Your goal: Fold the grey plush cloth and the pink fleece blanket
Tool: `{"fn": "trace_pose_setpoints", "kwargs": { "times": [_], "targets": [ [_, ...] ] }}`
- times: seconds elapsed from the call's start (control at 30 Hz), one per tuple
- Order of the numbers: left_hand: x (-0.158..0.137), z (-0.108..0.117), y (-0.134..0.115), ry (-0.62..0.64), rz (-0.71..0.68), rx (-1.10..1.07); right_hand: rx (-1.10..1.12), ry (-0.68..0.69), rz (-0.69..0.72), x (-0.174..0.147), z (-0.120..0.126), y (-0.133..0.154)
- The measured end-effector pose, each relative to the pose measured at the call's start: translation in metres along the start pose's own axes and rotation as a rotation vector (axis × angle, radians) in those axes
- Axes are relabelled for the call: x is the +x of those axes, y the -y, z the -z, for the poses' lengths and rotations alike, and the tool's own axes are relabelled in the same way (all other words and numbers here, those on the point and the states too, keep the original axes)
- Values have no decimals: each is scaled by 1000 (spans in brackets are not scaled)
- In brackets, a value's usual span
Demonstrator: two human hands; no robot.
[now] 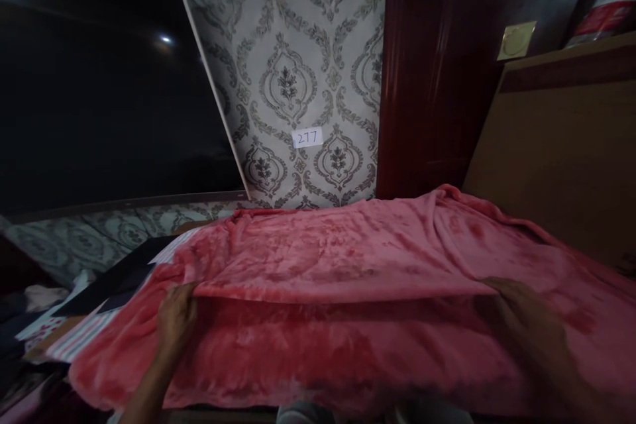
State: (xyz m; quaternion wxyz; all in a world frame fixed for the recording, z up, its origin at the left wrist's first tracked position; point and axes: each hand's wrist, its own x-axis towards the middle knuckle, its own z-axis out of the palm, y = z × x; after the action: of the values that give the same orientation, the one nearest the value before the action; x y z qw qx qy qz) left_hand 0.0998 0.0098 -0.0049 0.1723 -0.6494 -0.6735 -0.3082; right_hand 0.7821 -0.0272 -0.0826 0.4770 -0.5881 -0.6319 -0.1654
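A pink-red plush blanket (318, 245) is spread over a surface in front of me, with soft wrinkles across it. My left hand (177, 315) grips a raised edge of the blanket at the left. My right hand (527, 311) pinches the same edge at the right, slightly blurred. Between both hands the edge is pulled into a nearly straight line, lifted over a lower layer of the blanket. The fingertips of each hand are partly hidden by the fabric.
A large dark television screen (109, 79) hangs at the left. Patterned wallpaper (288, 79) bears a paper label (307, 137) reading 277. A tall cardboard box (561, 152) stands at the right, with a bottle (609, 10) above it. Striped cloth (82, 338) lies at the left.
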Motion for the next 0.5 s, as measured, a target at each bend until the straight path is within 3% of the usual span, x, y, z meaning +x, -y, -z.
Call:
{"fn": "trace_pose_setpoints", "kwargs": {
  "times": [0.1, 0.27, 0.4, 0.5],
  "targets": [
    [6, 12, -10, -88, 65, -47, -4, -48, -15, 8, 11, 7],
    [28, 38, -39, -219, 142, -145, -14, -50, -185, 50, 34, 30],
    [55, 57, -54, -447, 83, -147, -19, -182, -200, 91, 47, 49],
    [79, 76, -58, -537, 39, -84, 21, -269, -208, 119, 58, 60]
  ]
}}
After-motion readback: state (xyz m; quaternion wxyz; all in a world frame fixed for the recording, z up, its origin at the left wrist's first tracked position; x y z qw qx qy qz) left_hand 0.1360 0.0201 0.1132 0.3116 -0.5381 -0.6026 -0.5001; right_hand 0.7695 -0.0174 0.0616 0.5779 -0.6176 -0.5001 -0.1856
